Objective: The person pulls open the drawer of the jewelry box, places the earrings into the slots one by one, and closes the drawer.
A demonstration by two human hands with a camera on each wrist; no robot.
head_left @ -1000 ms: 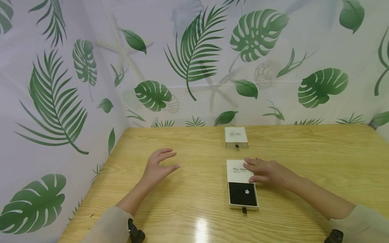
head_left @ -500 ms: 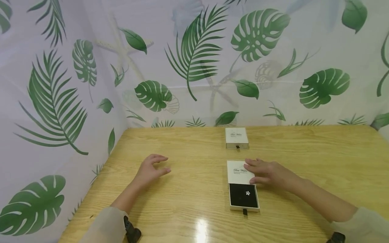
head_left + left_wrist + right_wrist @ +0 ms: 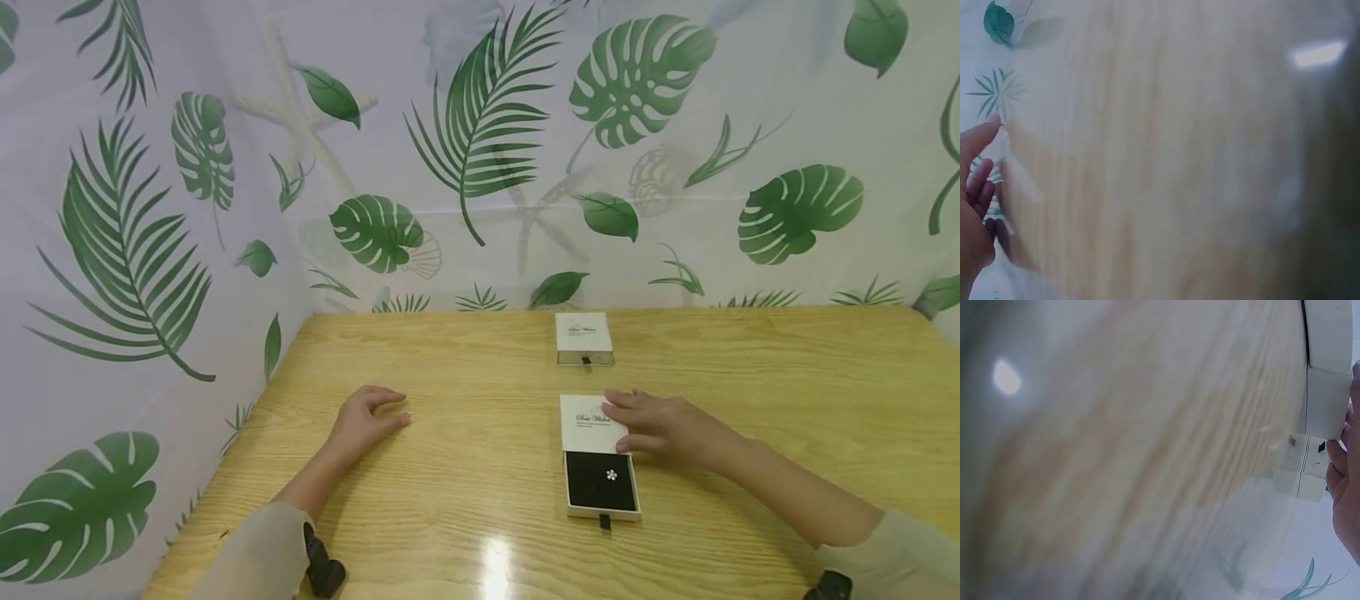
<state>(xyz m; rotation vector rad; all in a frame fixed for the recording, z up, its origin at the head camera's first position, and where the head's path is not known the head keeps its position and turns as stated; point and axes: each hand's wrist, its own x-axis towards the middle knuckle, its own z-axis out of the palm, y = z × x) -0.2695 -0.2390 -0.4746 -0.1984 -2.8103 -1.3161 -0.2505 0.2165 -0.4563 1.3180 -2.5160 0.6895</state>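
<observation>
My left hand (image 3: 363,425) is low over the table at left, thumb and index finger bent towards each other with a gap between their tips. A tiny shiny piece (image 3: 407,413) shows right at the thumb tip, its kind too small to make out. My right hand (image 3: 667,425) rests on the white sleeve (image 3: 581,421) of a jewellery box, fingers on its top and thumb at its right edge. The box's drawer (image 3: 600,513) is pulled out towards me. On its black pad sits a white flower-shaped piece of jewellery (image 3: 612,475), right of the middle.
A second white box (image 3: 584,335), closed, stands behind the first near the back edge of the wooden table (image 3: 480,467). Cloth walls (image 3: 502,150) printed with green leaves rise behind and at left. Light reflects off the table's front.
My left hand has drawn back to the left and lower, and its thumb and index finger have come closer together. My right hand and the box have stayed in place.
</observation>
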